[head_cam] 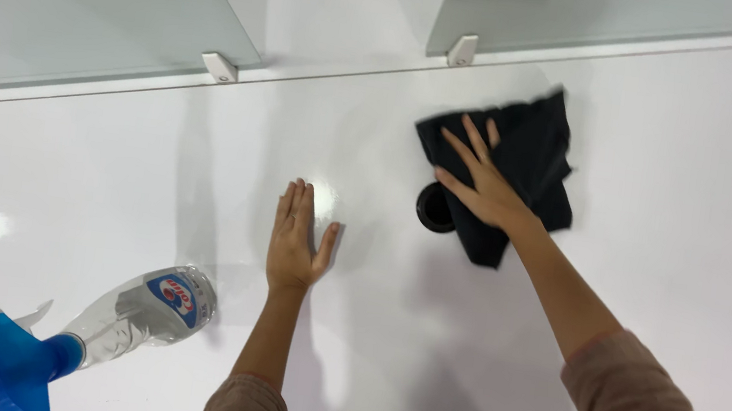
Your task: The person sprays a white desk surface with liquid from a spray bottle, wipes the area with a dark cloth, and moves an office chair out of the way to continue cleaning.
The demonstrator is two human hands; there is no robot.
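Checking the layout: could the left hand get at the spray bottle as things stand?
Probably yes. The left hand rests flat on the white desk, the spray bottle lies just beside it, and nothing lies between them.

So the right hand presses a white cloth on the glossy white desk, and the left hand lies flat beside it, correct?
Not quite: the head view shows a black cloth, not white. The right hand presses it on the glossy white desk; the left hand lies flat.

Black cloth (537, 162), crumpled, spread flat on white desk, partly covering round cable hole.
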